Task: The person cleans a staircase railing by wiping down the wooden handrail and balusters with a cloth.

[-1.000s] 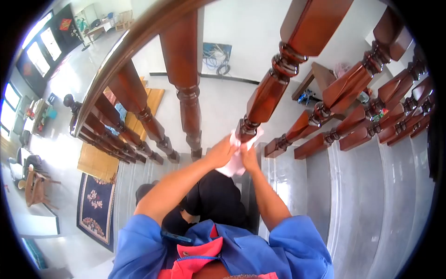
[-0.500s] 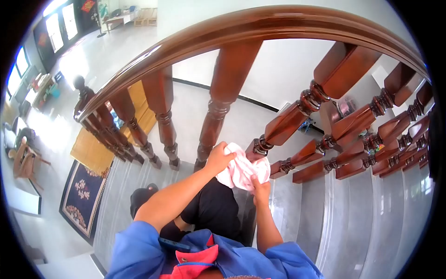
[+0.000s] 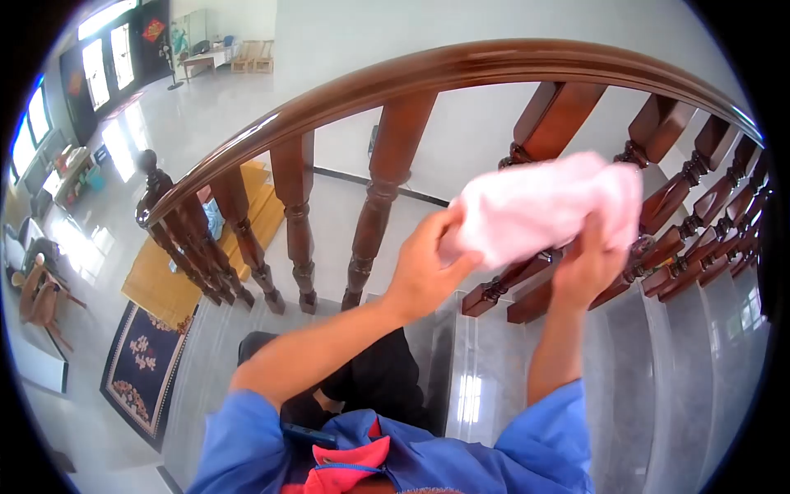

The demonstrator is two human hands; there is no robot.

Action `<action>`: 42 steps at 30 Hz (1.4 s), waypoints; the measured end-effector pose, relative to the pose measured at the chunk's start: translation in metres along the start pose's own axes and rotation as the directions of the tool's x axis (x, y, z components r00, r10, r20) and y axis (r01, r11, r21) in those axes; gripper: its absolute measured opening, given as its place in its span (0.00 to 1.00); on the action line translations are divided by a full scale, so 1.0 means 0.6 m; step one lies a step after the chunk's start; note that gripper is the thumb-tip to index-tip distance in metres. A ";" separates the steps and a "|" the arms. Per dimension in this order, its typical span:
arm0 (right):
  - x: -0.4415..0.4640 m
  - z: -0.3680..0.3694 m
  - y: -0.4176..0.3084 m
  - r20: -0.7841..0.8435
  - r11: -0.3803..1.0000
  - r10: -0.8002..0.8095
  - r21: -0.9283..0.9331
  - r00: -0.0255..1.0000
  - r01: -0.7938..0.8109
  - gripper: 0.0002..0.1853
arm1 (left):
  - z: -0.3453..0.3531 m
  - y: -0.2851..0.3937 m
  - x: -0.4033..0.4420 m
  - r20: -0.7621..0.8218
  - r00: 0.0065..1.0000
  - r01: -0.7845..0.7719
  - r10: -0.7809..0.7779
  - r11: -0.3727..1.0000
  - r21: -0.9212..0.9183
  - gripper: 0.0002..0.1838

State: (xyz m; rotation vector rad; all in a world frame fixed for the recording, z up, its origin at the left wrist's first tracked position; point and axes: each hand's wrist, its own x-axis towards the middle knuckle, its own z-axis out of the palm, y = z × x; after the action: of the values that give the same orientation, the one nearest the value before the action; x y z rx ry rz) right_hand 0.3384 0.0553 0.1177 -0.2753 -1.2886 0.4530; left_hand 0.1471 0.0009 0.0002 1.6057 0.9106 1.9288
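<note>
A pink cloth (image 3: pixel 543 210), slightly blurred, is stretched between my two hands in front of the stair balusters. My left hand (image 3: pixel 432 263) is closed on its left end, thumb below and fingers above. At the cloth's lower right, my right hand (image 3: pixel 588 267) grips it with the thumb showing on the near side. The cloth hides the middle of one dark wooden baluster (image 3: pixel 559 119). Above both hands curves the glossy brown handrail (image 3: pixel 461 66).
Grey stone steps (image 3: pixel 613 370) descend on the right. More balusters (image 3: pixel 383 189) stand at left. Beyond them are a yellow wooden platform (image 3: pixel 164 280), a dark patterned rug (image 3: pixel 140 370), a wooden chair (image 3: pixel 41 300) and a table at the back.
Both hands have lifted the pink cloth up and right, off the lower part of a baluster. It is now spread wider between them. The view has shifted, bringing the whole handrail curve into sight.
</note>
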 end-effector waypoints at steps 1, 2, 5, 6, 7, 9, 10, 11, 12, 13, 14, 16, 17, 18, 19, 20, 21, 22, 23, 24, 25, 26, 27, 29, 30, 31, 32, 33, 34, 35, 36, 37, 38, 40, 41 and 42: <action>0.047 0.020 -0.033 -0.023 0.995 -0.043 -0.088 0.999 0.041 0.18 | 0.004 0.048 0.030 0.034 0.995 -0.099 0.097 0.993 0.064 0.36; 0.110 0.026 -0.041 0.023 0.935 -0.284 -0.216 0.959 0.282 0.18 | 0.007 0.097 0.059 0.075 0.979 -0.200 0.191 0.972 0.126 0.38; 0.261 0.063 -0.069 0.083 0.777 -0.529 -0.354 0.845 0.521 0.12 | 0.041 0.171 0.135 0.103 0.952 -0.297 0.288 0.951 0.082 0.40; 0.315 0.063 -0.077 0.164 0.558 -0.604 -0.611 0.780 0.561 0.15 | 0.056 0.184 0.162 0.105 0.928 -0.369 0.358 0.922 0.115 0.40; 0.372 0.062 -0.078 0.291 0.362 -0.622 -0.716 0.727 0.597 0.16 | 0.069 0.195 0.185 0.108 0.898 -0.439 0.426 0.887 0.147 0.40; 0.468 0.070 -0.075 0.493 0.125 -0.541 -0.754 0.681 0.645 0.25 | 0.090 0.215 0.219 0.118 0.886 -0.461 0.448 0.878 0.127 0.41; 0.497 0.075 -0.067 0.575 0.105 -0.534 -0.682 0.619 0.724 0.27 | 0.098 0.218 0.233 0.125 0.877 -0.477 0.464 0.872 0.108 0.41; 0.514 0.073 -0.060 0.574 0.104 -0.535 -0.684 0.620 0.722 0.27 | 0.105 0.215 0.242 0.119 0.869 -0.493 0.480 0.860 0.128 0.41; 0.524 0.074 -0.058 0.664 0.034 -0.271 -0.717 0.697 0.696 0.30 | 0.108 0.209 0.248 0.120 0.868 -0.494 0.482 0.860 0.126 0.41; 0.534 0.077 -0.054 0.681 -0.046 0.016 -0.731 0.732 0.681 0.33 | 0.110 0.203 0.253 0.126 0.889 -0.457 0.440 0.872 0.173 0.41; 0.545 0.084 -0.051 0.681 -0.047 0.017 -0.731 0.732 0.681 0.33 | 0.111 0.195 0.254 0.130 0.909 -0.417 0.397 0.882 0.221 0.40; 0.546 0.122 -0.068 0.489 -0.083 0.461 -0.807 0.741 0.585 0.37 | 0.106 0.177 0.250 0.095 0.906 -0.424 0.414 0.867 0.261 0.38; 0.494 0.162 -0.111 0.398 -0.093 0.577 -0.836 0.713 0.541 0.38 | 0.099 0.170 0.247 0.064 0.900 -0.428 0.430 0.852 0.302 0.36; 0.462 0.189 -0.124 0.395 -0.093 0.580 -0.837 0.712 0.540 0.38 | 0.090 0.168 0.240 0.066 0.902 -0.426 0.427 0.853 0.302 0.36; 0.438 0.213 -0.133 0.330 -0.158 0.608 -0.842 0.722 0.517 0.39 | 0.078 0.168 0.230 0.067 0.916 -0.393 0.396 0.853 0.343 0.35; 0.411 0.242 -0.143 0.268 -0.219 0.628 -0.840 0.730 0.496 0.39 | 0.063 0.168 0.221 0.063 0.929 -0.361 0.366 0.849 0.386 0.34; 0.367 0.270 -0.159 0.267 -0.253 0.608 -0.828 0.748 0.501 0.41 | 0.049 0.155 0.214 0.038 0.919 -0.367 0.393 0.814 0.449 0.33; 0.369 0.278 -0.135 0.279 -0.244 0.610 -0.825 0.741 0.511 0.41 | 0.031 0.144 0.205 0.029 0.920 -0.359 0.390 0.813 0.458 0.33; 0.374 0.284 -0.092 0.387 -0.089 0.648 -0.817 0.656 0.570 0.40 | 0.011 0.133 0.197 0.007 0.942 -0.302 0.335 0.839 0.452 0.32; 0.373 0.295 -0.060 0.496 0.069 0.664 -0.785 0.560 0.615 0.40 | -0.010 0.121 0.190 -0.018 0.960 -0.243 0.279 0.863 0.443 0.31; 0.353 0.320 -0.051 0.534 0.086 0.682 -0.737 0.500 0.670 0.40 | -0.032 0.107 0.181 -0.057 0.959 -0.220 0.277 0.858 0.464 0.29; 0.332 0.343 -0.041 0.544 0.094 0.683 -0.727 0.487 0.680 0.40 | -0.055 0.092 0.167 -0.083 0.964 -0.185 0.254 0.858 0.479 0.26; 0.303 0.367 -0.037 0.539 0.107 0.701 -0.727 0.467 0.679 0.40 | -0.075 0.076 0.152 -0.088 0.952 -0.218 0.293 0.853 0.474 0.25; 0.254 0.406 -0.019 0.567 0.126 0.689 -0.706 0.451 0.697 0.41 | -0.107 0.063 0.120 -0.102 0.939 -0.246 0.330 0.846 0.474 0.23; 0.232 0.424 -0.012 0.575 0.134 0.691 -0.698 0.438 0.703 0.41 | -0.121 0.062 0.099 -0.154 0.937 -0.196 0.313 0.836 0.512 0.22; 0.211 0.443 -0.008 0.602 0.164 0.689 -0.671 0.403 0.723 0.42 | -0.140 0.058 0.085 -0.204 0.932 -0.144 0.299 0.824 0.548 0.20; 0.188 0.461 -0.005 0.628 0.195 0.688 -0.642 0.364 0.741 0.42 | -0.165 0.049 0.077 -0.216 0.932 -0.131 0.293 0.823 0.553 0.20; 0.163 0.477 -0.010 0.661 0.246 0.672 -0.623 0.333 0.742 0.42 | -0.191 0.036 0.070 -0.283 0.912 -0.094 0.298 0.821 0.563 0.19; 0.144 0.499 -0.004 0.668 0.257 0.673 -0.613 0.318 0.747 0.42 | -0.217 0.021 0.062 -0.348 0.887 -0.057 0.304 0.819 0.572 0.18; 0.123 0.520 0.005 0.673 0.291 0.684 -0.606 0.283 0.740 0.41 | -0.243 0.000 0.057 -0.422 0.868 -0.006 0.261 0.855 0.518 0.18; 0.100 0.541 0.015 0.676 0.323 0.693 -0.600 0.249 0.732 0.40 | -0.267 -0.014 0.053 -0.491 0.844 0.041 0.215 0.887 0.460 0.19; 0.075 0.571 0.031 0.649 0.312 0.722 -0.615 0.241 0.724 0.37 | -0.288 -0.011 0.050 -0.543 0.826 0.115 0.151 0.898 0.426 0.21; 0.052 0.594 0.045 0.655 0.321 0.719 -0.608 0.230 0.727 0.37 | -0.304 -0.008 0.046 -0.551 0.821 0.124 0.150 0.895 0.429 0.21; 0.001 0.640 0.052 0.680 0.363 0.716 -0.556 0.158 0.747 0.35 | -0.333 0.000 0.038 -0.676 0.736 0.307 0.019 0.882 0.359 0.24; -0.025 0.663 0.059 0.687 0.381 0.714 -0.544 0.135 0.748 0.35 | -0.350 0.002 0.035 -0.696 0.718 0.365 -0.001 0.852 0.375 0.24; -0.054 0.683 0.069 0.692 0.402 0.711 -0.546 0.125 0.735 0.34 | -0.370 -0.011 0.027 -0.710 0.704 0.388 -0.007 0.841 0.376 0.24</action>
State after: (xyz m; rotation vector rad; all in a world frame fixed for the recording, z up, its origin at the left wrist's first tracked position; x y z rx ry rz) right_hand -0.0704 0.0549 0.1798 -1.1135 -3.0419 -0.4664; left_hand -0.0737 -0.0260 -0.0151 0.8820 1.9548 2.2628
